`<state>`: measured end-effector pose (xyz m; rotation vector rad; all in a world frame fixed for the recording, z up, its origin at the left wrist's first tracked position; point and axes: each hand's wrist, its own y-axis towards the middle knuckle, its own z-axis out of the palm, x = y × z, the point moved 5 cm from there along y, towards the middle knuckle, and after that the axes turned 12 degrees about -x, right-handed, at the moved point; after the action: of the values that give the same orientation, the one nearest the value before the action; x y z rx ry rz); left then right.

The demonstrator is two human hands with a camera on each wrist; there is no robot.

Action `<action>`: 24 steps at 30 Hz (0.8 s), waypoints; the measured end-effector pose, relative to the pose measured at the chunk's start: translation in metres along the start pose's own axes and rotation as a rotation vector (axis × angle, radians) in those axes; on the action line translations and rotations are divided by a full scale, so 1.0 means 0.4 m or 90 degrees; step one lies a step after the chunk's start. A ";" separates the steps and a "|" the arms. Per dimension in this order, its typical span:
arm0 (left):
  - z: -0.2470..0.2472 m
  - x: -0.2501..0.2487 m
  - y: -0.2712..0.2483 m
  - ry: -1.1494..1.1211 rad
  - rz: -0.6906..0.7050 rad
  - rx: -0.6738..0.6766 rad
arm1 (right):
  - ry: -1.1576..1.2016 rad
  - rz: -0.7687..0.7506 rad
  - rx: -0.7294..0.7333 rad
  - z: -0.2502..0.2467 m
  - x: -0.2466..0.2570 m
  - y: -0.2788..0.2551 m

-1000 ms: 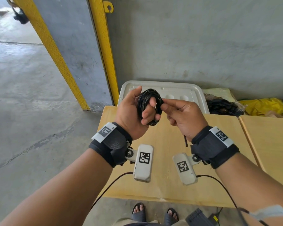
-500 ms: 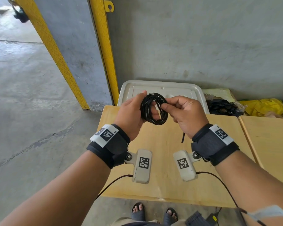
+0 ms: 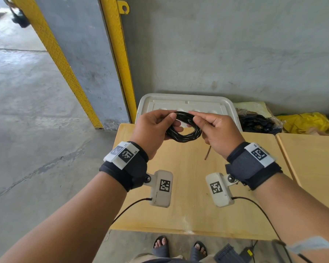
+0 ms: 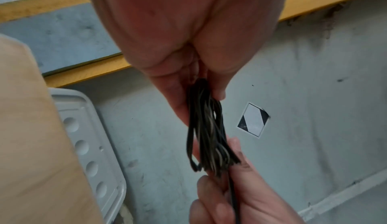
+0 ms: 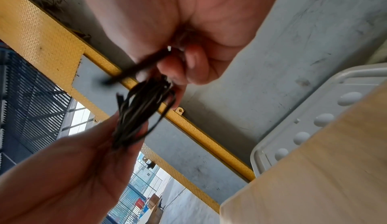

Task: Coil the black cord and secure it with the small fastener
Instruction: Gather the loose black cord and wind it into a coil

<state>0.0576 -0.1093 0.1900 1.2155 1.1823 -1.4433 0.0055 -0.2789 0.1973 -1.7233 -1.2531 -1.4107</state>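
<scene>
The black cord (image 3: 184, 130) is wound into a small coil, held in the air over the far end of the wooden table (image 3: 188, 186). My left hand (image 3: 171, 121) pinches the coil's left side between thumb and fingers. My right hand (image 3: 198, 121) pinches its right side. A thin dark strip, the fastener (image 3: 207, 154), hangs down below my right hand. In the right wrist view the fastener (image 5: 134, 72) sticks out, blurred, from the curled fingers beside the coil (image 5: 142, 111). The left wrist view shows the coil (image 4: 207, 128) edge-on between both hands.
A white plastic bin lid (image 3: 186, 101) sits just beyond the table's far edge, against a grey wall. A dark bundle (image 3: 254, 122) and a yellow bag (image 3: 302, 122) lie to its right. A second table (image 3: 311, 158) adjoins on the right. A yellow door frame (image 3: 122, 63) stands at left.
The coil has tipped from upright and facing me to lying nearly flat. My left fingers came out of the loop and now pinch its side; my right hand took hold of the other side.
</scene>
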 end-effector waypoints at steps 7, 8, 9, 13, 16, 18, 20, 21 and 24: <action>0.014 0.031 -0.003 -0.101 -0.041 -0.069 | 0.034 0.031 -0.010 0.018 -0.025 -0.034; 0.017 0.036 -0.008 -0.104 -0.048 -0.064 | 0.021 0.029 -0.010 0.015 -0.029 -0.032; 0.020 0.042 -0.011 -0.106 -0.060 -0.056 | 0.005 0.026 -0.011 0.010 -0.032 -0.030; 0.030 0.055 -0.011 -0.060 -0.118 0.012 | -0.050 0.014 0.021 -0.016 -0.037 -0.013; 0.043 0.060 -0.010 0.035 -0.109 0.079 | -0.108 0.019 0.097 -0.027 -0.048 -0.007; 0.053 0.067 -0.010 0.056 -0.087 0.071 | -0.110 0.026 0.091 -0.030 -0.056 -0.010; 0.067 0.082 -0.010 0.047 -0.071 0.032 | -0.111 0.031 0.040 -0.035 -0.067 -0.016; 0.076 0.092 -0.010 0.042 -0.067 0.012 | -0.116 0.035 0.013 -0.039 -0.077 -0.020; 0.105 0.126 -0.013 0.015 -0.078 -0.027 | -0.104 0.074 -0.029 -0.054 -0.114 -0.041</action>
<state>0.0399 -0.1524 0.1434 1.1506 1.3159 -1.4903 -0.0183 -0.3050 0.1577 -1.9426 -1.1918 -1.2616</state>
